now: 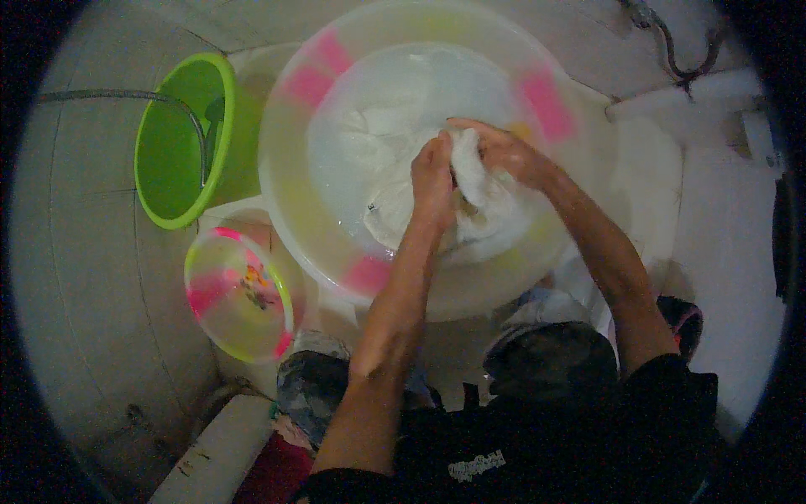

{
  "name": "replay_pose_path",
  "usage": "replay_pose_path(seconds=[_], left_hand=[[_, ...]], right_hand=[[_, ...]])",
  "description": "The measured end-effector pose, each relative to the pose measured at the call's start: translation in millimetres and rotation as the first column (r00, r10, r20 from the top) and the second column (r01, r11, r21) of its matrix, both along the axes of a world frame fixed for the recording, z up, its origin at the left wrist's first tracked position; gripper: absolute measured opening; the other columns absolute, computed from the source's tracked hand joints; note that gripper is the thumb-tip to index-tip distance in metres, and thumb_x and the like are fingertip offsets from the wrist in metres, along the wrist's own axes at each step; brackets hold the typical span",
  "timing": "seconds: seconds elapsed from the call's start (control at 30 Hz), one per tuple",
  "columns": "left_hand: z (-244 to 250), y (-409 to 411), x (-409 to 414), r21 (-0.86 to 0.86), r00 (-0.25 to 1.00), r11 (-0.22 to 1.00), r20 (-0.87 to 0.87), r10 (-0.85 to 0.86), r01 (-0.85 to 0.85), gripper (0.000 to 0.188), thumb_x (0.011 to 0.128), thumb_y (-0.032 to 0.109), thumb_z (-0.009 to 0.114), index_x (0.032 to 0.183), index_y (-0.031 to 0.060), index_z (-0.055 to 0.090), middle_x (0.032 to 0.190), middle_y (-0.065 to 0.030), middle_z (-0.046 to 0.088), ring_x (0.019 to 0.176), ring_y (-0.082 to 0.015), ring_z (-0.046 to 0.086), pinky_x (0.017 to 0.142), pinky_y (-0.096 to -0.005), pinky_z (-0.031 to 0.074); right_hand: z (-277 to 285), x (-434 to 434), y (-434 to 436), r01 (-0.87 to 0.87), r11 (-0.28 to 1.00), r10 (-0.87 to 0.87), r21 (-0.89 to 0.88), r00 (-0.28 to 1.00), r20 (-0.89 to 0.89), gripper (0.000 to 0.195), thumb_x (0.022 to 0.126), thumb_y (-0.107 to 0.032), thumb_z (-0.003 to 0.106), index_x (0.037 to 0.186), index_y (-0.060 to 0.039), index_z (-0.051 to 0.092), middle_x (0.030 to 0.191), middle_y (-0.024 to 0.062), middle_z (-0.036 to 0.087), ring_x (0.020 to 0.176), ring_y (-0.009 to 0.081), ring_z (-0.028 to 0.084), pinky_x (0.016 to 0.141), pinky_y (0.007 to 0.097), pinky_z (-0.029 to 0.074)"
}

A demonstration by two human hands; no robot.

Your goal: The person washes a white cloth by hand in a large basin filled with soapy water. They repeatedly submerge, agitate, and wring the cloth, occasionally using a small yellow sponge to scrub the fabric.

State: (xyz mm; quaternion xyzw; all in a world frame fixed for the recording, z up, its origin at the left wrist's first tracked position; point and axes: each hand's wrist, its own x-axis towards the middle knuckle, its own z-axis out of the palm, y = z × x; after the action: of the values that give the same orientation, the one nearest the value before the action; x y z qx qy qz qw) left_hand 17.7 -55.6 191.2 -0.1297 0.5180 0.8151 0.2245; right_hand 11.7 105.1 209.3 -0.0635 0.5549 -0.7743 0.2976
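A large round plastic basin (296, 246) with pink and yellow patches holds water and white cloth (393, 211). Over its middle, my left hand (434, 179) is closed on a bunched part of the white cloth. My right hand (510, 154) is beside it on the right, its fingers on the upper part of the same bunch, the index finger stretched toward the left hand. The rest of the cloth lies in the water below and to the left of both hands.
Left of the basin stands a green bucket (230, 135) with a metal shower hose (189, 113) hanging into it. Below it is a smaller pink and yellow basin (195, 299) with small things inside. Another hose (670, 57) hangs at the upper right, near tiled walls.
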Motion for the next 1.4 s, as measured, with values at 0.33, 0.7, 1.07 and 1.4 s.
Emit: replay_pose_path(seconds=[0.33,0.7,1.07,1.4], left_hand=[[-69.7,-33.9,53.1,0.21,0.937,0.965,0.342,0.077,-0.156,0.046,0.087,0.046,0.048,0.117,0.0109,0.048,0.099,-0.0141,0.056,0.093,-0.0209,0.057,0.071,-0.0337,0.05],[-21.4,-32.1,31.7,0.137,0.886,0.9,0.29,0.363,-0.414,0.027,0.086,0.015,0.04,0.108,0.0056,0.053,0.1,-0.0103,0.056,0.091,-0.0222,0.055,0.076,-0.0328,0.048],[0.9,-14.6,25.8,-0.216,0.999,0.976,0.025,-0.023,0.028,0.045,0.088,0.042,0.046,0.102,0.0007,0.055,0.083,-0.0076,0.057,0.07,-0.015,0.054,0.058,-0.0298,0.045],[-30.6,-37.0,44.9,-0.124,0.851,0.984,0.496,0.174,-0.129,0.056,0.089,0.05,0.041,0.126,0.0088,0.036,0.102,-0.0151,0.053,0.085,-0.023,0.058,0.071,-0.0352,0.049]], right_hand=[[-57.2,16.2,-45.7,0.169,0.982,-0.189,-0.085,0.87,-0.455,0.035,0.073,-0.006,0.057,0.108,-0.0053,0.055,0.106,0.0111,0.057,0.104,0.0205,0.053,0.093,0.0348,0.039],[-47.1,5.4,-108.4,0.472,0.504,-0.161,0.724,0.874,-0.458,0.012,0.07,-0.025,0.062,0.071,-0.0136,0.058,0.064,0.0077,0.06,0.059,0.0259,0.059,0.063,0.0433,0.047],[-8.0,7.3,-19.7,-0.008,0.996,-0.006,0.084,0.988,0.156,0.044,0.08,-0.016,0.055,0.121,-0.0047,0.044,0.093,0.0029,0.057,0.088,0.0145,0.052,0.081,0.0288,0.04],[-88.1,-7.9,-23.1,0.285,0.907,-0.228,0.309,0.951,-0.208,0.046,0.07,-0.012,0.062,0.113,-0.0056,0.049,0.102,0.008,0.057,0.088,0.0226,0.056,0.081,0.0343,0.044]])
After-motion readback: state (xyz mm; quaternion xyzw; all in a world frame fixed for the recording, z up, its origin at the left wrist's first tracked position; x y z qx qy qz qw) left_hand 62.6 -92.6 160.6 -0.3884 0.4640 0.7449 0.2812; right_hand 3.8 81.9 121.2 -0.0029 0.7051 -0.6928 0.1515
